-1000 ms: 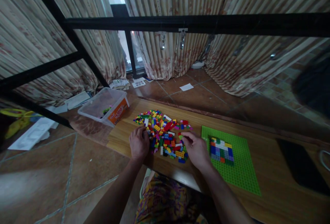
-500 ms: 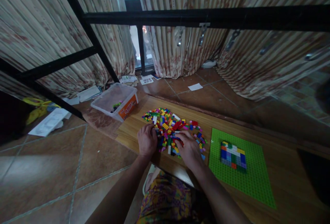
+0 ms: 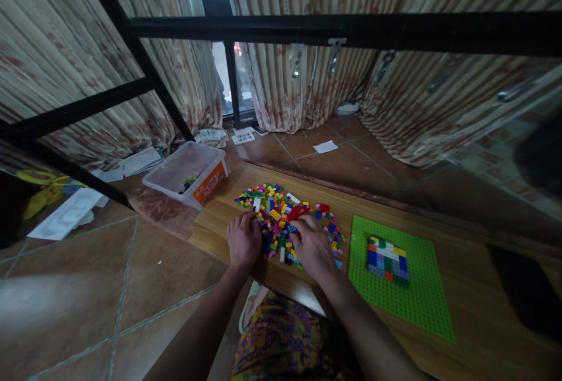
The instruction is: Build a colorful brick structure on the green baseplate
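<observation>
A heap of small multicoloured toy bricks (image 3: 274,215) is spread over the wooden tabletop. My left hand (image 3: 244,239) rests at the heap's left edge, its fingers curled in and their tips mostly hidden. Over the right part of the heap, my right hand (image 3: 312,246) has its thumb and forefinger closed around a small blue brick (image 3: 292,229). A longer red brick (image 3: 294,212) lies just beyond those fingertips. To the right is a green studded baseplate (image 3: 360,287), bearing a flat, roughly square patch of joined bricks (image 3: 388,261) in several colours.
A clear plastic bin (image 3: 175,165) with an orange label stands at the table's far left corner, a few bricks inside. A dark flat object (image 3: 524,287) lies at the right. Black metal bars (image 3: 272,28) cross in front of the curtains. Papers (image 3: 325,147) lie on the tiled floor.
The whole view has shifted slightly, so everything sits a little further left. My right hand has moved slightly over the heap; my left hand stays at its left edge.
</observation>
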A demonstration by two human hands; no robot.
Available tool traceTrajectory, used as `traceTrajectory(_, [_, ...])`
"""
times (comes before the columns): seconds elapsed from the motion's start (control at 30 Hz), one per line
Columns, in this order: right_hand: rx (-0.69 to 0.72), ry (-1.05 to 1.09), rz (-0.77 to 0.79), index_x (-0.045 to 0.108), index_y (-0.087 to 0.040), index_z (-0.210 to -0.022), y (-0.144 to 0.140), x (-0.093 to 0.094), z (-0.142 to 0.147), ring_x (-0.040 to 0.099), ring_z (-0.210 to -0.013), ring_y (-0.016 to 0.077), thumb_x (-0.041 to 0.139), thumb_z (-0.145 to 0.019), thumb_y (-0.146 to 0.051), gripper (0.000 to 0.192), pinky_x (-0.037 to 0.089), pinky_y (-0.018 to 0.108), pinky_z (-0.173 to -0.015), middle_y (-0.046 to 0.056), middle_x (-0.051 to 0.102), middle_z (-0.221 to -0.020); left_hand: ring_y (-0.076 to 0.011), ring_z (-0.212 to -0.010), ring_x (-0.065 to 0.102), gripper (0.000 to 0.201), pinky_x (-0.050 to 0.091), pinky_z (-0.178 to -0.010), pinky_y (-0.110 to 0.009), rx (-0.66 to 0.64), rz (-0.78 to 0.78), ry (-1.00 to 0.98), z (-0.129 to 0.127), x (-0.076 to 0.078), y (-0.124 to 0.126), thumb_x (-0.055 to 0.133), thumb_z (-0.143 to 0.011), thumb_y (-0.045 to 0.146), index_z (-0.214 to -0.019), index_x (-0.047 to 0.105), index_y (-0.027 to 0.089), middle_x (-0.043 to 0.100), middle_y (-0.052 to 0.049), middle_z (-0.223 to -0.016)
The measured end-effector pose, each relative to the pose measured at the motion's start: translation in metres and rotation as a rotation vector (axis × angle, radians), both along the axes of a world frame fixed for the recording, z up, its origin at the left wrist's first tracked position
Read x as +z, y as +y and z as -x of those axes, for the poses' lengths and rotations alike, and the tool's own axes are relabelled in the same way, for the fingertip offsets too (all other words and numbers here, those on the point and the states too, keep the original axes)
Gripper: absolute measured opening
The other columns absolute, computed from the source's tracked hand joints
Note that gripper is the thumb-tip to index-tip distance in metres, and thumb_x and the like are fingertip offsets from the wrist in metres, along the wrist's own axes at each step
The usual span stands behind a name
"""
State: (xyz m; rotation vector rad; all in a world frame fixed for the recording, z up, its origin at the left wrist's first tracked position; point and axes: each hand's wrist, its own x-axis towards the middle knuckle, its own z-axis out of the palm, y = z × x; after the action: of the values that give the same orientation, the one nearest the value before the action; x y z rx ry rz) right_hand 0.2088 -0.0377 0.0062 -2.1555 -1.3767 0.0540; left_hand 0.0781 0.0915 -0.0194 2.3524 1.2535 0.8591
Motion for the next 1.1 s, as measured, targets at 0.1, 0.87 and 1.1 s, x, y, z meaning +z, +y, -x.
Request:
traceTrajectory(0.1, [0.004,-0.025,0.047,0.068,-0.023,-0.102,0.006,0.0,0.0,0.055,-0.104,0.0248,0.059,-0.081,-0.012,0.025,0.046,0.035,-0.088,0.009,0.062,-0.107,-0.0244,-0.102,0.06,0.023,0.044,-0.09,-0.04,-0.004,-0.013,-0.006,0.0,0.0,0.002,0.045,-0.089,0.026,-0.098,0.065,0.02,0.068,-0.008,-0.107])
traceTrajectory(0.87, [-0.483,0.715,-0.49,0.072,-0.023,-0.086,-0.13,0.0,-0.037,0.067,-0.082,0.0203,0.069,-0.075,-0.039,0.02,0.053,0.035,-0.078,0.004,0.072,-0.089,-0.0276,-0.1,0.06,0.028,0.046,-0.089,-0.043,-0.014,-0.065,0.039,-0.001,-0.001,0.01,0.042,-0.09,0.031,-0.099,0.065,0.019,0.068,-0.011,-0.107])
traceTrajectory(1.1, [-0.751,0.832,-0.584,0.072,-0.019,-0.084,-0.171,-0.006,-0.069,0.067,-0.068,0.0203,0.077,-0.063,-0.046,0.035,0.053,0.035,-0.067,0.005,0.074,-0.077,-0.027,-0.103,0.06,0.029,0.045,-0.09,-0.042,-0.018,-0.066,0.065,-0.001,-0.001,0.012,0.043,-0.09,0.032,-0.102,0.066,0.019,0.067,-0.011,-0.108])
